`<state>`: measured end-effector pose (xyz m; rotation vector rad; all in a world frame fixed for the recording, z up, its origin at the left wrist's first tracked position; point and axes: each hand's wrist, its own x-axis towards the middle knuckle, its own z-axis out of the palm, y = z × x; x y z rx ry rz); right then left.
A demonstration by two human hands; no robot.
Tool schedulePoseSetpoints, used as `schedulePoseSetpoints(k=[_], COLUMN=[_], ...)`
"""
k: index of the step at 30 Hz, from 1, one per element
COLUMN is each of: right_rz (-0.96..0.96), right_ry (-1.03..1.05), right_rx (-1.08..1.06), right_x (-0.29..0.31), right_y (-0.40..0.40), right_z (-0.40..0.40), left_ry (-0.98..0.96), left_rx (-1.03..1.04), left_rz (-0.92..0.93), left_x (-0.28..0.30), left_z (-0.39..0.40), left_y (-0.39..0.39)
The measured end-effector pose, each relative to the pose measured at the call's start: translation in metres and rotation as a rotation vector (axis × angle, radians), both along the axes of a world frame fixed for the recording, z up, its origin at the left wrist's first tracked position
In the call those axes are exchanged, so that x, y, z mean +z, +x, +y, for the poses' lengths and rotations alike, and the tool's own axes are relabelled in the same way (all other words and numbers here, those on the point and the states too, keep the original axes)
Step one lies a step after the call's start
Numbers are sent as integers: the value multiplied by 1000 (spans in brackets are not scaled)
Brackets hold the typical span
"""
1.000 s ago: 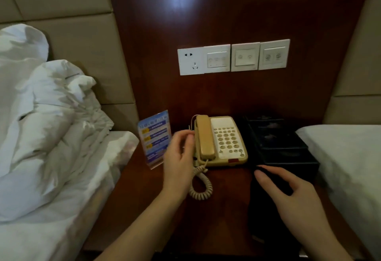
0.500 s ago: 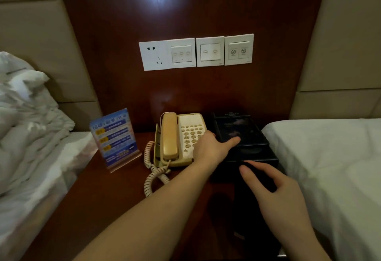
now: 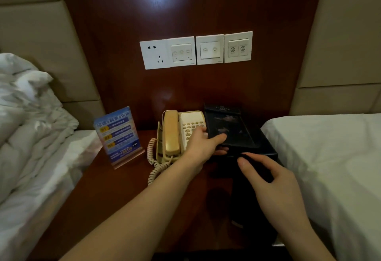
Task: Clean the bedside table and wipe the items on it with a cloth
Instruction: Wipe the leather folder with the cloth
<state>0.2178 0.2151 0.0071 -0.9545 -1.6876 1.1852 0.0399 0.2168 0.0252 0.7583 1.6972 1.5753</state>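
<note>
Gripping the black tray beside the phone

Resting nearest, the right hand lies fingers loosely spread and released on a dark cloth on the bedside table. Beyond it the left hand grasps the near left edge of the black tray, thumb on top. Just left stands the beige telephone, then the blue sign card. Farthest, white wall switches sit on the wood panel

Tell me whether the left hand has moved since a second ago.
Yes. The left hand went rightward, from the left edge of the telephone across it to the black tray, whose near-left edge it now grips.
</note>
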Motion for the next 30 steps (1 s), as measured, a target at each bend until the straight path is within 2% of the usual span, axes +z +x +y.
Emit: schedulePoseSetpoints(k=[5,8,11,16,19,23,26,28,30], right_rz=[122,184,182,155,168,-142,-294,-311,-277], right_ry=[44,59,41,72,114,274,331,358,436], right_rx=[-93,-98,-14,91,112,295,411,475,523], right_x=[13,24,33,43,42,24,11,4,1], right_y=[-3,-7,-17,-38,-53,-80,-93,-99,-104], right_z=[-18,-37,-69,-125,-149,-165,-170,-175,-179], left_ry=[159,148,127,184,230,280,305,325,368], left_rx=[-24,-80,-82,-48,-30,-33,120,207,332], left_rz=[-45,35,66,-200,-264,-428,-576,-710,-747], left_x=[13,12,8,-13,-18,-22,-11,-3,-7], left_z=[-79,-146,-200,-259,-278,-287,-285,-284,-284], left_y=[12,12,15,-8,-13,-11,-5,-8,-21])
